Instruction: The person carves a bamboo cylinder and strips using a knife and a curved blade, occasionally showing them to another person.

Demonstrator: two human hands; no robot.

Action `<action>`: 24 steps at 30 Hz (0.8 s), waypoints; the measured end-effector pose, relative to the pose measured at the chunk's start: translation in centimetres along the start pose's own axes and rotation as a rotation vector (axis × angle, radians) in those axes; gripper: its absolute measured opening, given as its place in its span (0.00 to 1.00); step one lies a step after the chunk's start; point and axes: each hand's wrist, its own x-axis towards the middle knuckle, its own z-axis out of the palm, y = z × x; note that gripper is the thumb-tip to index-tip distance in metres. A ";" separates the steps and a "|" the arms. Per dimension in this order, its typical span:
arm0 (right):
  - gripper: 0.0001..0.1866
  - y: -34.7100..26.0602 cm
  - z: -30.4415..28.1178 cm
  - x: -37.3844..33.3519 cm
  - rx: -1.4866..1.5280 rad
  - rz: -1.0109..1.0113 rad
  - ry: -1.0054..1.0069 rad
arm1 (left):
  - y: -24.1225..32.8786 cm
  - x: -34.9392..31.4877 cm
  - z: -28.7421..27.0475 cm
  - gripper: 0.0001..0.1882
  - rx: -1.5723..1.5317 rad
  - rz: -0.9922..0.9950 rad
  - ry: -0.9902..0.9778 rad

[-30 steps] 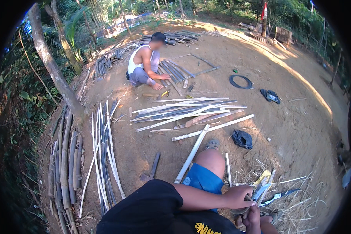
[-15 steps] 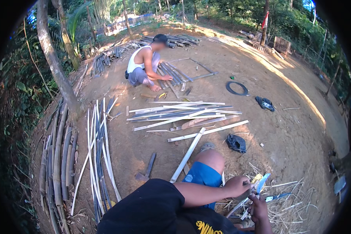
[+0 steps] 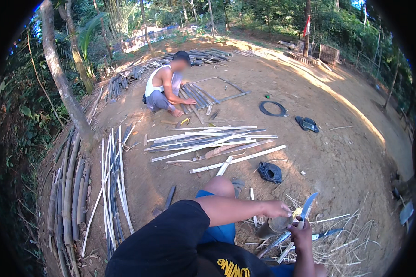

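Observation:
My right hand [image 3: 302, 236] is closed around the handle of a knife, with the curved blade [image 3: 310, 203] pointing up and away. Close to its left, my left hand [image 3: 277, 208] reaches across with curled fingers; whatever they pinch is too small to make out. Just below the left hand stands a short, round, brown stump-like block [image 3: 278, 225]. A pale bamboo strip [image 3: 285, 254] slants under my right hand. Beside that hand, a second long blade-like tool [image 3: 328, 234] lies on the thin shavings [image 3: 351, 244].
Split bamboo strips [image 3: 217, 143] lie ahead, with more strips [image 3: 113, 184] and poles [image 3: 69, 194] at left. A hammer [image 3: 165, 201] is left of my knee. A black bag [image 3: 270, 172] and wire coil [image 3: 272, 109] lie beyond. A person [image 3: 164, 87] squats by a bamboo frame [image 3: 201, 94].
The knife blade now points more upright. My left hand has drawn a little away from it, and the block shows more. My knee has shifted left, covering much of a bamboo strip.

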 end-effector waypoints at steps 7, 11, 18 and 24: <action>0.25 -0.7 -1.7 1.0 -0.081 0.034 0.161 | -0.3 5.8 -1.0 0.29 -0.157 0.009 -0.154; 0.25 -1.5 -2.5 3.5 -0.089 0.022 0.209 | 0.2 8.4 -1.0 0.28 -0.579 -0.023 -0.097; 0.29 -0.6 -3.9 4.4 -0.036 0.059 0.286 | 1.5 10.8 -0.7 0.48 -0.602 -0.077 0.039; 0.32 -0.4 -3.9 3.8 0.019 0.123 0.218 | 1.5 9.0 -0.9 0.50 -0.619 -0.061 -0.033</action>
